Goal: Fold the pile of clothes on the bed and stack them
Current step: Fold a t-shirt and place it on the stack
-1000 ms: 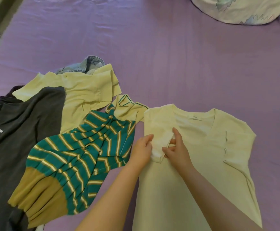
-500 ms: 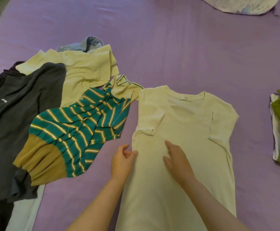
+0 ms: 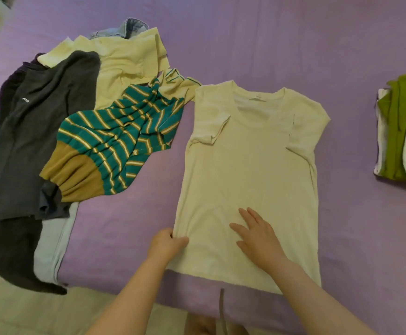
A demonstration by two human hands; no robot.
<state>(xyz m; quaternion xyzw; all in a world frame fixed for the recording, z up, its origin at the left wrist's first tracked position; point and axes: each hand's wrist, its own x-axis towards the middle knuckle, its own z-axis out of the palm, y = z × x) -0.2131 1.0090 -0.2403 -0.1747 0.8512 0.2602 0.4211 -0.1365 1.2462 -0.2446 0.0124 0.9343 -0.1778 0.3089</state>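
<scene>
At centre frame, on the purple bed [image 3: 257, 44], we have one cream T-shirt [image 3: 250, 170] lying flat, long axis running up the frame, neck toward the top, hem toward us. Our left hand [image 3: 166, 245] pinches its lower left edge; our right hand [image 3: 257, 235] rests spread on it. Left of it we count one striped top [image 3: 115, 141] and one grey shirt [image 3: 32, 131]; one folded stack [image 3: 397, 131] sits at right.

Folded stack [image 3: 397, 131] cut off by right edge. Denim [image 3: 121, 30] mostly buried under yellow shirt [image 3: 124, 56]. Logo [image 3: 25, 100] on grey shirt [image 3: 35, 131] too small to read.
</scene>
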